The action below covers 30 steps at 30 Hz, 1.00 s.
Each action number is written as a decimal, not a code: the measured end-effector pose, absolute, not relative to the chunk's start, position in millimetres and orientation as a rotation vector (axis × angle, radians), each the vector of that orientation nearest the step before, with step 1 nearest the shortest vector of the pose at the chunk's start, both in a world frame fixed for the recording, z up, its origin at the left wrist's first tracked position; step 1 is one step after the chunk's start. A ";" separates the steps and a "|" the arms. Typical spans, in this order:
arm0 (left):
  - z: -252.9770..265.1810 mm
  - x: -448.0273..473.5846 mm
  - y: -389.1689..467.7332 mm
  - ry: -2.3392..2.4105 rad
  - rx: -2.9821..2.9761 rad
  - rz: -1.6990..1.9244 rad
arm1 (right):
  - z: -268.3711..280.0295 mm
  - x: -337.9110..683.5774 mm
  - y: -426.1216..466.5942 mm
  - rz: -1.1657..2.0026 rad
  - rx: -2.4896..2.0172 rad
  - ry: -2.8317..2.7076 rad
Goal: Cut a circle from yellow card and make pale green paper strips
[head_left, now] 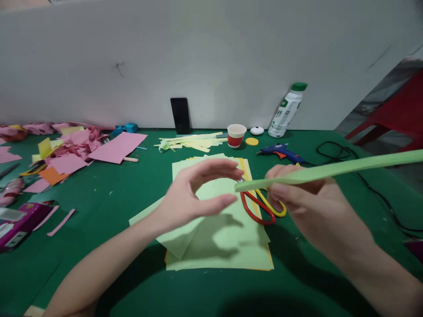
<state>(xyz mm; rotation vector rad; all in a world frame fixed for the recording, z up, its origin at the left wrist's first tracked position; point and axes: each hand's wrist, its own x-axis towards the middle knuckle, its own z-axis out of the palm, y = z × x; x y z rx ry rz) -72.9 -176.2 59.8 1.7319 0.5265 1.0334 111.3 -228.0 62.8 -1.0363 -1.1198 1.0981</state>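
Note:
Between the thumb and fingers of my right hand (pixel 310 198) is a long, narrow light green paper strip (pixel 350 167), its short end pointing left and its long end running off the right edge. My left hand (pixel 201 189) is open, thumb and fingers apart around a gap just left of the strip's end, not touching it. Below both hands lies a stack of light green paper (pixel 218 251) with yellow-orange sheets showing at its edges. Scissors (pixel 257 211) with one red and one yellow handle rest on the stack, their blades mostly hidden.
Behind the stack are cut paper strips (pixel 198 143), a paper cup (pixel 236 135), a phone (pixel 180 115) against the wall and a leaning bottle (pixel 287 110). A blue glue gun (pixel 280 152) with its black cord lies right. Pink paper scraps (pixel 79 147) cover the left.

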 end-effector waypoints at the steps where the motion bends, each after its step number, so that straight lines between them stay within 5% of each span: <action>1: 58.7 -70.5 -179.7 0.516 1.797 1.001 | 59.5 108.0 -229.4 1.113 -1.019 -1.159; 20: 54.3 -63.2 -195.3 0.628 2.380 1.217 | 40.5 90.4 -237.3 1.015 -0.995 -1.314; 30: 65.1 -78.5 -169.2 0.856 1.842 1.031 | 58.2 107.9 -237.8 0.930 -1.052 -1.113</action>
